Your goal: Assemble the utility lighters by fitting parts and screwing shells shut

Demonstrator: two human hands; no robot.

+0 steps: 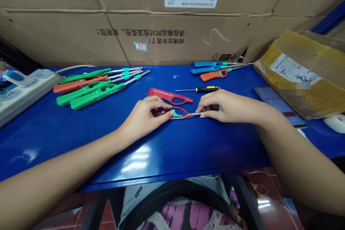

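Note:
My left hand (151, 115) grips the handle end of an opened red long-nosed lighter (185, 114), its thumb beside the turquoise trigger (176, 113). A thin pale wire runs along the lighter's lower edge. At the other end, my right hand (215, 106) pinches the metal tube (196, 114) between thumb and fingers. A dark part under the right fingers is mostly hidden. Just beyond both hands lies a loose red handle half (169, 96). Close to my right knuckles rests a screwdriver (207, 89) with a black and yellow handle, its shaft pointing left.
Several green and orange lighters (94, 91) lie at the left by a white power strip (27, 88). Blue and orange lighters (214, 72) lie at the back right. A phone (280, 106) and a taped parcel (296, 75) stand rightward. A large cardboard box (151, 25) walls the back.

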